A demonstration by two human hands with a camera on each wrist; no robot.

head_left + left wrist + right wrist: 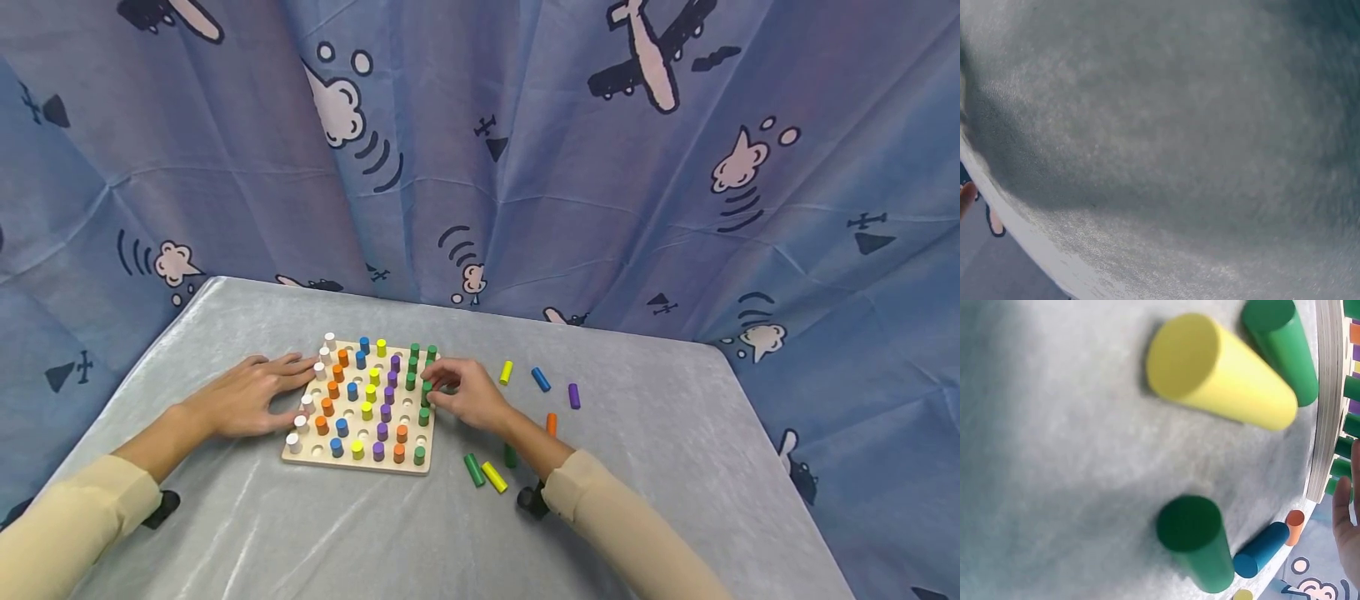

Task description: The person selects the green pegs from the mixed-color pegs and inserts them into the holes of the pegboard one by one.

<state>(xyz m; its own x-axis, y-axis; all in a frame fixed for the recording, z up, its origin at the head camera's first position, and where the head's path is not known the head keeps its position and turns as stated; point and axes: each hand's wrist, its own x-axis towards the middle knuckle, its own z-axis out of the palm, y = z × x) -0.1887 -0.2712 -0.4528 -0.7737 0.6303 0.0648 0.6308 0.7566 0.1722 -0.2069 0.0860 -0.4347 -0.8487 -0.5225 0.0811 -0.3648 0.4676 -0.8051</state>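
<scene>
A wooden pegboard (367, 467) lies on the table, with rows of white, orange, blue, yellow, purple and green pegs standing in its holes. My left hand (243, 396) lies at the board's left edge, fingers stretched toward the white pegs (320, 372). Over the right edge, my right hand (474, 398) pinches a green peg (426, 393) between thumb and fingers in the outer green column. In the right wrist view, part of that hand (1347, 525) shows beside the board's edge (1327, 394). Only a fingertip (966, 197) shows in the left wrist view.
Loose pegs lie right of the board: yellow (506, 372), blue (541, 379), purple (573, 396) and orange (551, 423). Nearer are a green peg (474, 470), a yellow peg (494, 477) and another green one (510, 455) beside the right forearm. A patterned blue curtain (525, 208) hangs behind the table.
</scene>
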